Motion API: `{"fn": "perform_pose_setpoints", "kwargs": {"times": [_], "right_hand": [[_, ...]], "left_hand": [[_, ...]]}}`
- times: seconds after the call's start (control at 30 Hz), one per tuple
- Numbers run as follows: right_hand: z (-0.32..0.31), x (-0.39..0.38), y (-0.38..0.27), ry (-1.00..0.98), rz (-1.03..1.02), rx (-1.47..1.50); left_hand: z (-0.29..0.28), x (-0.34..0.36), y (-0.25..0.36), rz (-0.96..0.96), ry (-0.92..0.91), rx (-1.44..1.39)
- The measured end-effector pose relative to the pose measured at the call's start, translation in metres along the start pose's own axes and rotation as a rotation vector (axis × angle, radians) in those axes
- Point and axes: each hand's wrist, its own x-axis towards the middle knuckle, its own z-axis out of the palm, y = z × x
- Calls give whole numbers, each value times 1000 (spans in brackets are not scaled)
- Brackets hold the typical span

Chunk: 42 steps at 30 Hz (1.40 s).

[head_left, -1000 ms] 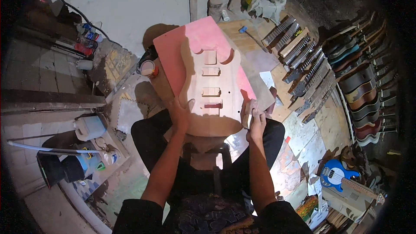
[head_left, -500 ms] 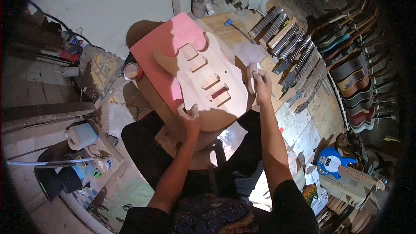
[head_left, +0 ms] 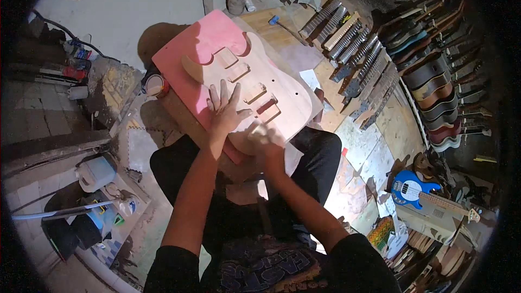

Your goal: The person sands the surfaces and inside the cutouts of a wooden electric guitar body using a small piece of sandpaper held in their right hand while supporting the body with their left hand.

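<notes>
An unfinished electric guitar body [head_left: 285, 87] of bare pale wood, with routed pickup cavities, lies on a pink board [head_left: 179, 54] in front of me. My left hand [head_left: 223, 107] rests flat on its left side, fingers spread, beside the cavities. At the near end of the body is my right hand [head_left: 268, 146], smeared by motion. Its fingers close on a small pale block [head_left: 257, 131], which is against the wood. Blur hides the block's exact shape.
A round tin [head_left: 156, 84] stands left of the pink board. Several guitar necks [head_left: 355, 38] lie at the far right, near a blue-headed hammer [head_left: 274, 20]. Beyond them is a row of guitars [head_left: 434, 95]. A blue bass guitar [head_left: 415, 189] lies at the right.
My right hand has moved with the block from the body's right edge to its near end. My left hand has shifted from the near-left edge up onto the face and spread flat.
</notes>
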Motion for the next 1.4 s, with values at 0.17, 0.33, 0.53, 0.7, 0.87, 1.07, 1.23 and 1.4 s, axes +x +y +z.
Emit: {"fn": "perform_pose_setpoints", "kwargs": {"times": [0.17,0.33,0.53,0.7,0.87,1.07,1.23,1.4], "right_hand": [[-53,39,15,127,-150,329],[-71,43,6,24,72,767],[-41,12,5,301,-521,-147],[-72,48,14,439,-388,265],[-21,-12,-6,260,-508,-156],[-103,57,-9,407,-469,9],[2,-3,10,355,-338,-203],[-55,27,9,351,-456,-20]], "left_hand": [[-3,-1,-7,12,-23,35],[-9,-1,8,-10,-94,72],[-8,2,-1,-29,-92,66],[-3,1,6,-6,-69,29],[-2,-1,-4,-29,-44,29],[-7,-2,-9,-48,-62,44],[-7,2,6,-32,-49,31],[0,1,-11,-22,-43,35]]}}
